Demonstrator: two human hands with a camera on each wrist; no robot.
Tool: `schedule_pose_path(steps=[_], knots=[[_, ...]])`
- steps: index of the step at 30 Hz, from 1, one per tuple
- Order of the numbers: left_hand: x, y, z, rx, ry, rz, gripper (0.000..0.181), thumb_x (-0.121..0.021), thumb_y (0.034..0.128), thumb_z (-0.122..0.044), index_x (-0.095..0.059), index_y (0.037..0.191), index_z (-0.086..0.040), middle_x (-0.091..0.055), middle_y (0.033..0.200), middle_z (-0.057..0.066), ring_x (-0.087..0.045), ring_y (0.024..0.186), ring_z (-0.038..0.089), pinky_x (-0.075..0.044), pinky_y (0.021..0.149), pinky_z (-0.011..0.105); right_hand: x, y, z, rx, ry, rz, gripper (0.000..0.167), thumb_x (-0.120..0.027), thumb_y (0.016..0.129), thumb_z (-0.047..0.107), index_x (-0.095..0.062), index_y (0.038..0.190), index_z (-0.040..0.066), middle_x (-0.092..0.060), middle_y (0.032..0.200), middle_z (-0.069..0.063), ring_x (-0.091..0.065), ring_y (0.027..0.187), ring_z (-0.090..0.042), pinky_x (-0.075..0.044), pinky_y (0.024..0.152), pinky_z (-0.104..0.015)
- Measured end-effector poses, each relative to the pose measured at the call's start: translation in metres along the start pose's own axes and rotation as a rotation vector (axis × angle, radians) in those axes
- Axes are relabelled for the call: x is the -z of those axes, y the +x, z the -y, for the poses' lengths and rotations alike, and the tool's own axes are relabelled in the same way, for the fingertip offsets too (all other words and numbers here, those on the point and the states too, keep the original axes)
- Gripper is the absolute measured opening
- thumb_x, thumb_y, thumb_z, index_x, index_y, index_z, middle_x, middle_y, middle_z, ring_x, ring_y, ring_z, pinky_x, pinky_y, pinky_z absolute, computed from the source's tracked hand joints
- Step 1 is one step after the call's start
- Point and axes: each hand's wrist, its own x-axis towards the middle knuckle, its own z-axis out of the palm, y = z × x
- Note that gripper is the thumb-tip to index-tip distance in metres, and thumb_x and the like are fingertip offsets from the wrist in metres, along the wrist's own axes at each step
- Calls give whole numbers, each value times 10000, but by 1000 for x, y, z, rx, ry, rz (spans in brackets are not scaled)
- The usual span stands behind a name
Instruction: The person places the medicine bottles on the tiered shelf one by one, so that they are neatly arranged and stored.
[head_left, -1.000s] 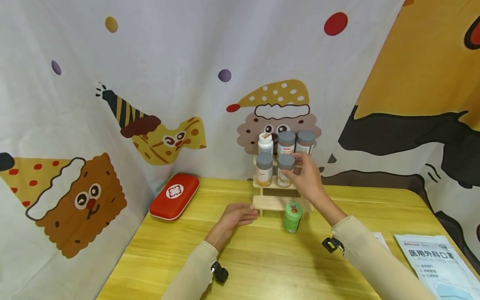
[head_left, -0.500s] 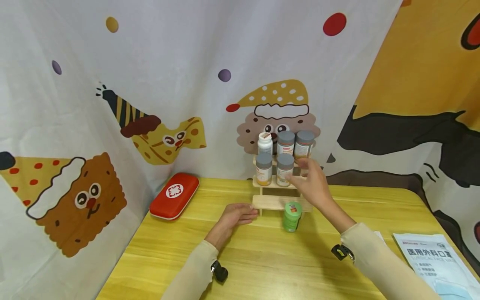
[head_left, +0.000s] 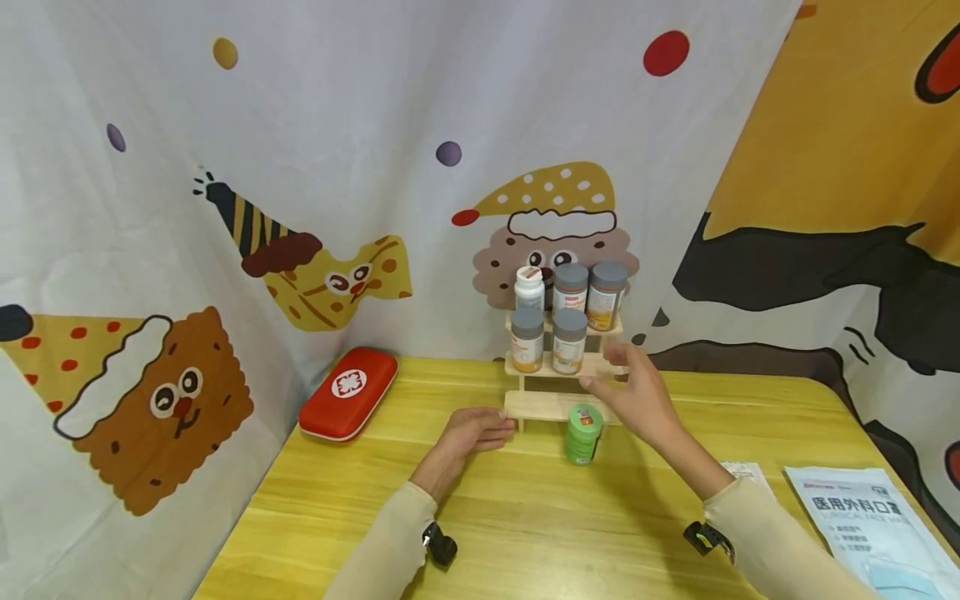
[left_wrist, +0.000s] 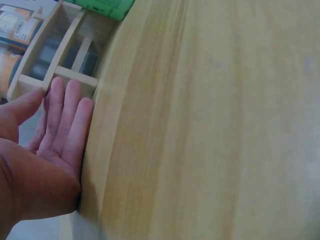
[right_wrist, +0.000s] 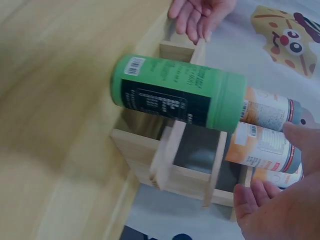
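Observation:
A three-tier wooden shelf (head_left: 534, 405) stands against the cloth backdrop. My left hand (head_left: 474, 429) rests by its lower left end, fingers straight; in the left wrist view the fingertips touch the wood. My right hand (head_left: 637, 393) hovers at the shelf's right side, fingers apart and nothing between them. Nearest to it on the middle tier is a grey-capped pill bottle (head_left: 569, 343), with another pill bottle (head_left: 527, 342) to its left. The top tier bears a white bottle (head_left: 529, 289) and two grey-capped bottles (head_left: 604, 298). A green canister (right_wrist: 170, 92) stands on the table before the shelf.
At the left of the table (head_left: 480, 533) lies a red first-aid case (head_left: 349, 393). A face mask packet (head_left: 862, 517) lies at the right, beside a small white packet (head_left: 746, 475) partly covered by my right sleeve. A cartoon-printed cloth (head_left: 360, 100) hangs behind.
My right hand has let go of the bottle on the middle tier and drawn away to the right and down. That bottle stays upright there. My left hand has not moved.

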Motion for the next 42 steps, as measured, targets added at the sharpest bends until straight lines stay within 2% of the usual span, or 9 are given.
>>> schedule_pose_path(steps=[4, 9, 16, 22, 26, 30, 36, 42], knots=[[1, -2, 1, 6, 2, -3, 385, -668, 1047, -207, -648, 1330, 54, -786, 1216, 173, -790, 1074, 245, -655, 963, 392, -6, -11, -8, 5, 1, 27, 693, -770, 975, 437, -512, 1451, 4, -590, 1426, -210, -551, 1344, -398, -538, 1072, -601], [1, -2, 2, 5, 0, -1, 400, -677, 1041, -211, -644, 1342, 50, -785, 1220, 172, -789, 1079, 245, -660, 950, 384, -10, -22, -16, 21, 2, 86, 636, -779, 978, 381, -541, 1448, 24, -621, 1418, -195, -569, 1341, -402, -535, 1074, -607], [-1, 1, 3, 3, -1, -14, 412, -684, 1038, -226, -642, 1341, 51, -788, 1207, 171, -794, 1052, 235, -667, 927, 377, -13, -31, -24, 57, -7, 190, 627, -813, 951, 362, -550, 1459, 105, -623, 1451, -154, -566, 1336, -394, -536, 1080, -599], [0, 0, 2, 2, -2, -7, 405, -678, 1041, -216, -640, 1339, 56, -792, 1195, 168, -796, 1025, 212, -664, 935, 388, -15, -40, -31, 96, -8, 283, 721, -875, 896, 248, -523, 1497, 59, -614, 1460, -177, -608, 1300, -447, -541, 1070, -654], [-1, -1, 1, 2, -6, -6, 396, -676, 1040, -210, -643, 1333, 55, -796, 1185, 161, -796, 1015, 202, -667, 926, 380, -15, -42, -35, 115, 8, 328, 738, -857, 908, 205, -497, 1529, 34, -622, 1442, -172, -633, 1270, -432, -535, 1068, -666], [-1, -1, 0, 4, -10, -8, 381, -676, 1041, -209, -652, 1322, 46, -796, 1189, 158, -795, 1008, 189, -668, 922, 372, -16, -43, -40, 124, 22, 321, 680, -829, 934, 232, -532, 1525, 73, -644, 1436, -125, -654, 1237, -344, -550, 1057, -628], [-1, -1, 0, 2, -5, -7, 360, -670, 1043, -203, -660, 1312, 37, -795, 1195, 160, -794, 1004, 180, -668, 923, 374, -17, -42, -46, 115, 6, 282, 614, -839, 921, 279, -610, 1471, 130, -721, 1312, -46, -676, 1064, -193, -612, 941, -493], [-1, 0, 1, -3, -6, -12, 373, -675, 1040, -204, -653, 1315, 47, -792, 1198, 172, -795, 1017, 197, -661, 949, 392, -14, -40, -45, 107, 12, 262, 604, -850, 915, 300, -628, 1459, 158, -745, 1282, -35, -691, 1049, -198, -622, 944, -527]])
